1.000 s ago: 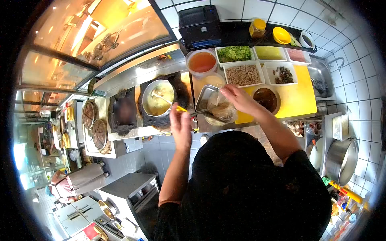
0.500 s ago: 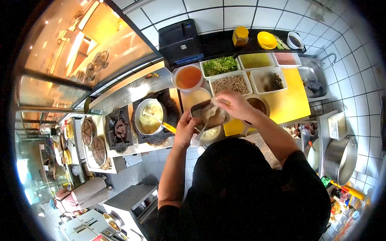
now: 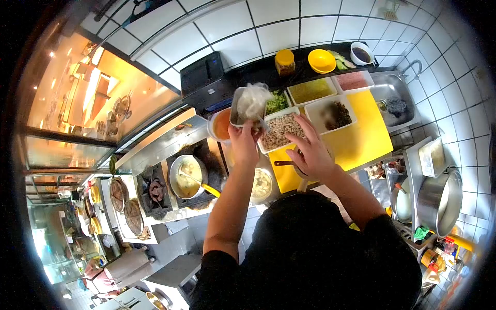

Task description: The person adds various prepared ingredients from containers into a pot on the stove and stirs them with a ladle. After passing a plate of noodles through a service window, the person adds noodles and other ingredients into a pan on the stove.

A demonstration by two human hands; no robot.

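Observation:
My left hand point(image 3: 245, 138) grips the near edge of a rectangular metal container point(image 3: 238, 111), held out over the back of the counter. A crumpled clear plastic bag point(image 3: 254, 101) bulges from its top. My right hand point(image 3: 312, 153) is open, fingers spread, over the near right edge of a white tub of diced greyish-brown food point(image 3: 279, 132). Beneath that hand a dark handle point(image 3: 284, 163) lies over the yellow cutting board point(image 3: 369, 134); what it belongs to is mostly hidden. Behind the container are a tub of orange liquid point(image 3: 221, 125) and chopped greens point(image 3: 277, 102), both partly covered.
On the stove at left a pot point(image 3: 187, 176) holds pale food and a yellow-handled utensil. A bowl of pale pieces point(image 3: 262, 184) stands by the board. Farther right are a tub of dark food point(image 3: 338, 116) and a sink point(image 3: 398, 106). A person point(image 3: 119, 271) stands at lower left.
My left hand has carried the metal container forward, away from my body. My right hand has left it, no longer holds the spoon, and has spread its fingers. The view has shifted slightly.

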